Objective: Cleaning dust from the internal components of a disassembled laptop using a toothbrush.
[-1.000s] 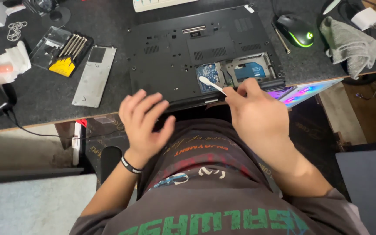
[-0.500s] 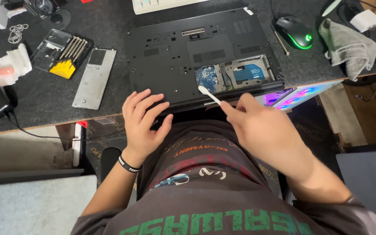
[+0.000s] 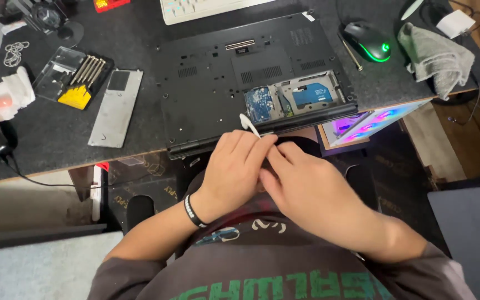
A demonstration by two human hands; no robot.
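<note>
Both hands are brought together at the near edge of the counter, in front of the person's chest. The left hand is angled in from the lower left, a black wristband at its wrist, its fingers curled forward and closed against the right hand's. The right hand is angled in from the lower right, its fingers extended toward the left hand's fingertips, touching them. A cotton swab is pinched where the fingertips meet; its white tip sticks out just beyond the fingers, over the near edge of the laptop. Which hand carries the actual grip on the swab's stick cannot be told, since the stick is hidden under the fingers.

The laptop is laid upside down, black base facing up, just beyond the fingers. An open bay with a blue board and a metal bracket is seen beyond the fingers and slightly to the right. To the left of the fingers, a grey metal cover plate is laid flat, and farther left a screwdriver set in a clear case. White tissue is seen at the far left. Beyond and to the right of the fingers, a black mouse with a green light and a grey cloth are placed. A white keyboard is seen beyond the laptop.
</note>
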